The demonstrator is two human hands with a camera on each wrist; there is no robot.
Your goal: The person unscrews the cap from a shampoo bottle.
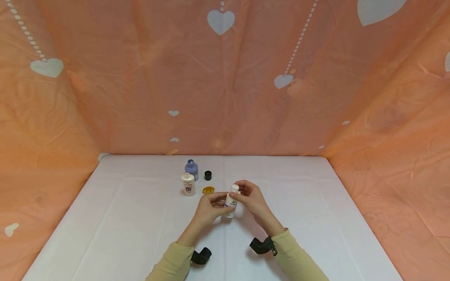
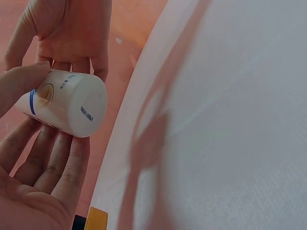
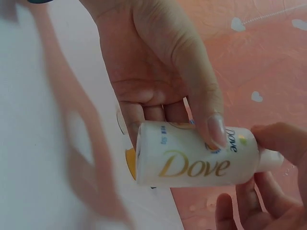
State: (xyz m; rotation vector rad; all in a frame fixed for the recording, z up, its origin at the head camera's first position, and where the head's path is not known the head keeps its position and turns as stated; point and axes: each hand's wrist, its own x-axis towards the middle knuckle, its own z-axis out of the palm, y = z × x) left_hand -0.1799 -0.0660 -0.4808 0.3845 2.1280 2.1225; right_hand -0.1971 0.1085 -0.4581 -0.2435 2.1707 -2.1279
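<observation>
A small white Dove bottle (image 1: 230,203) with a white cap (image 1: 234,188) is held tilted above the table. My left hand (image 1: 209,207) grips its body, the thumb lying across the printed label, as the right wrist view shows. At the cap end, my right hand (image 1: 256,200) pinches the bottle around the shoulder and cap. Its fingers are partly hidden behind the bottle. In the left wrist view, the bottle's round base (image 2: 90,106) with a printed code faces the camera. Whether the cap is loose, I cannot tell.
Behind the hands, a cream bottle (image 1: 188,185) and a blue bottle (image 1: 191,170) stand upright with bare necks. A black cap (image 1: 208,175) and a yellow lid (image 1: 208,190) lie beside them. The white-covered table (image 1: 123,234) is enclosed by an orange curtain (image 1: 225,97) with hearts.
</observation>
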